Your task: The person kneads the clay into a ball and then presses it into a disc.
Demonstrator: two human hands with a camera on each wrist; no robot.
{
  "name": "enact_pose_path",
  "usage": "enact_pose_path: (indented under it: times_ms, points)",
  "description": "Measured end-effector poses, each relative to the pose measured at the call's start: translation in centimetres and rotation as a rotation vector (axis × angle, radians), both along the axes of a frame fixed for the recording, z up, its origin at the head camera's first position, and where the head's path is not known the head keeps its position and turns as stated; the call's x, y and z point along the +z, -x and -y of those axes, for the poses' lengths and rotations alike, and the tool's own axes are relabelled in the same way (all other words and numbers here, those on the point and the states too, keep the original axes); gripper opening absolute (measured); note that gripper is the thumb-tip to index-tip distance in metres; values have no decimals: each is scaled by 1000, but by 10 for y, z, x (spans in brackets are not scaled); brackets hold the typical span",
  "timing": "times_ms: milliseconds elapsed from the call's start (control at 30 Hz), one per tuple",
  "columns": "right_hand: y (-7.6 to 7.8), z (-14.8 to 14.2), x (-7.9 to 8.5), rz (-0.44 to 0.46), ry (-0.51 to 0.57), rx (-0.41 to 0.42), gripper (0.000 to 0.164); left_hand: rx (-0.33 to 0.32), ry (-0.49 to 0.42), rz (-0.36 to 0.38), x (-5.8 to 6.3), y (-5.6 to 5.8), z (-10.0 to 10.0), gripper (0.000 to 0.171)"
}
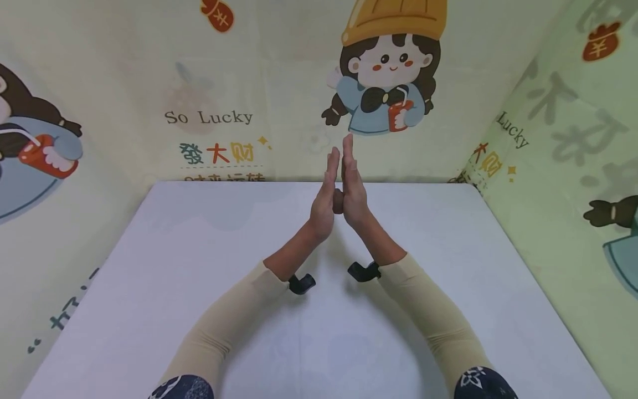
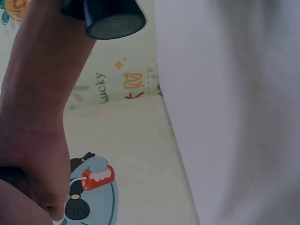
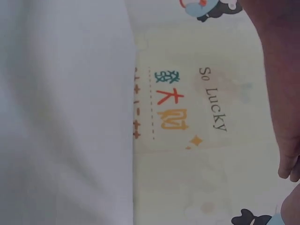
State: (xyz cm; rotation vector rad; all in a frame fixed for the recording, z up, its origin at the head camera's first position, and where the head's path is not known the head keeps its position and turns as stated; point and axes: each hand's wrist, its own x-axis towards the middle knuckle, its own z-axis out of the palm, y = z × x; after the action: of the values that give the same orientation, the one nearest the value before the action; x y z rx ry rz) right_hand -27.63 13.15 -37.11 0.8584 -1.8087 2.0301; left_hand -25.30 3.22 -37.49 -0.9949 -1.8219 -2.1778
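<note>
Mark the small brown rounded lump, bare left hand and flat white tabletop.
Small brown rounded lump (image 1: 338,201): head view, visible middle.
Bare left hand (image 1: 324,200): head view, visible middle.
Flat white tabletop (image 1: 154,277): head view, bare left part.

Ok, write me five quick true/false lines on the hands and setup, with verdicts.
1. A small brown rounded lump sits between the left hand and right hand. True.
2. Both hands are clenched into fists. False: their fingers are straight.
3. The lump lies apart from both hands. False: it sits between the palms.
4. Beige fabric sleeves cover both forearms. True.
5. The tabletop is black. False: the flat tabletop is white.
</note>
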Motion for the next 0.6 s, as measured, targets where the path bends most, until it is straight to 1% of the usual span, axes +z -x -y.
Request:
enact_pose_path:
  times_ms: [133,233,300,367,433,533,600]
  points:
    - [-3,3,-4,32,5,18,63,12,-12,16,6,-1,2,63]
    - [-5,7,-8,38,1,42,65,35,-22,7,12,1,4,64]
    - [-6,9,-10,32,10,51,69,44,-30,2,17,3,6,65]
    - [-7,11,-11,29,26,56,77,52,-37,1,20,5,6,65]
    - [-8,13,-10,26,39,59,85,58,-44,13,22,7,8,66]
    - [-11,15,-10,11,10,48,88,72,-59,31,23,10,10,67]
    - [-14,17,-10,-11,-28,35,84,80,-77,40,23,11,11,67]
